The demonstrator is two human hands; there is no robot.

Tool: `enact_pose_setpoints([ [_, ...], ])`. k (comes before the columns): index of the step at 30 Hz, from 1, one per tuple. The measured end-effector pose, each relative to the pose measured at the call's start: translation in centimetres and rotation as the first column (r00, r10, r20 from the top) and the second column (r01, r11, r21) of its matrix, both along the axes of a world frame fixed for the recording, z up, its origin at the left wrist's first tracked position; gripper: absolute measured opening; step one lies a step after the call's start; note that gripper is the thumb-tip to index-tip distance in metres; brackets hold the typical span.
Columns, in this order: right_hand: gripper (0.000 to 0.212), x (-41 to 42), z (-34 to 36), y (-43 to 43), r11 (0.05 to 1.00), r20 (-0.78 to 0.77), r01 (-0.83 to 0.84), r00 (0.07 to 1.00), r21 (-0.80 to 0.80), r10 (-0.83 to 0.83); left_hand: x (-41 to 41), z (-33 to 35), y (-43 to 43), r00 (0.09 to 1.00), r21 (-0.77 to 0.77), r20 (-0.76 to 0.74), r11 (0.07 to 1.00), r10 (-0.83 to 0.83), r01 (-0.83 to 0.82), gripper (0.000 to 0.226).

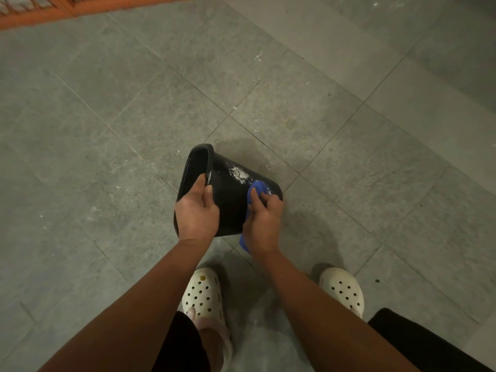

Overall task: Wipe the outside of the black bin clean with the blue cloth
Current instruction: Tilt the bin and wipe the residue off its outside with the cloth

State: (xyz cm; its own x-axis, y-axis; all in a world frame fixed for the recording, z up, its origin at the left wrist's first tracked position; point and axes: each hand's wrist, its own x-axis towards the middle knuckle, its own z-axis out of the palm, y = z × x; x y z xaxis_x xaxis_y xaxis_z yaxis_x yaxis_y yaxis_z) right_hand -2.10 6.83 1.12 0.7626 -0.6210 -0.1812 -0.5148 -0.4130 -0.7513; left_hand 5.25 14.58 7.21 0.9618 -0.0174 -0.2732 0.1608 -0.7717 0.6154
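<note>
The black bin (230,194) is tipped on its side above the floor, its open mouth facing left and its base to the right. A white powdery smear (239,173) marks its upper side wall. My left hand (197,213) grips the bin's rim, thumb over the edge. My right hand (264,221) presses the blue cloth (256,190) against the bin's side near the base, just below the smear. Part of the cloth hangs out under my right wrist.
Grey floor tiles (134,116) spread all around, with small white specks. My feet in white perforated clogs (202,291) stand just behind the bin. An orange wooden frame (40,12) runs along the top left corner.
</note>
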Motion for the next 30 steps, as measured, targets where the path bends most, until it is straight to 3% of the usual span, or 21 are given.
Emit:
enact_pose_setpoints([
  [2,0.045,0.4,-0.2,-1.1,0.995,0.05,-0.069,0.996,-0.065,0.073,-0.1,0.0,0.0,1.0,0.002,0.002,1.0,-0.019,0.019,0.037],
  [4,0.046,0.6,-1.0,-2.6,0.995,0.019,-0.102,0.995,-0.024,0.102,-0.2,-0.1,0.2,0.999,0.006,0.011,1.0,-0.031,0.031,0.037],
  [8,0.043,0.2,-1.2,-2.9,0.999,-0.088,0.04,0.995,0.029,-0.037,-0.4,-0.2,-0.1,0.996,0.01,0.039,0.997,-0.077,0.077,0.036],
  [13,0.043,0.0,0.1,-1.2,1.0,0.078,0.001,0.997,-0.025,0.001,-0.3,0.1,-0.2,0.996,0.016,0.045,0.997,-0.082,0.081,0.037],
  [17,0.052,0.2,-1.2,-2.5,0.998,-0.053,-0.069,0.996,-0.007,0.069,-0.5,0.0,-0.3,0.999,-0.065,0.003,0.997,-0.041,0.041,0.038],
  [21,0.053,0.2,-1.0,-1.4,0.998,-0.141,0.05,0.989,0.032,-0.045,-0.3,0.1,-0.5,0.999,-0.086,-0.023,0.995,-0.048,0.045,0.038],
  [26,0.06,0.6,-0.2,0.2,1.0,-0.084,-0.006,0.997,-0.025,0.003,0.2,-0.2,-0.5,0.999,-0.082,-0.039,0.996,-0.033,0.03,0.038],
  [30,0.066,1.0,-1.6,-2.5,1.0,-0.164,-0.029,0.986,0.01,0.03,0.3,-0.4,-0.3,0.999,-0.114,-0.043,0.993,-0.018,0.013,0.039],
])
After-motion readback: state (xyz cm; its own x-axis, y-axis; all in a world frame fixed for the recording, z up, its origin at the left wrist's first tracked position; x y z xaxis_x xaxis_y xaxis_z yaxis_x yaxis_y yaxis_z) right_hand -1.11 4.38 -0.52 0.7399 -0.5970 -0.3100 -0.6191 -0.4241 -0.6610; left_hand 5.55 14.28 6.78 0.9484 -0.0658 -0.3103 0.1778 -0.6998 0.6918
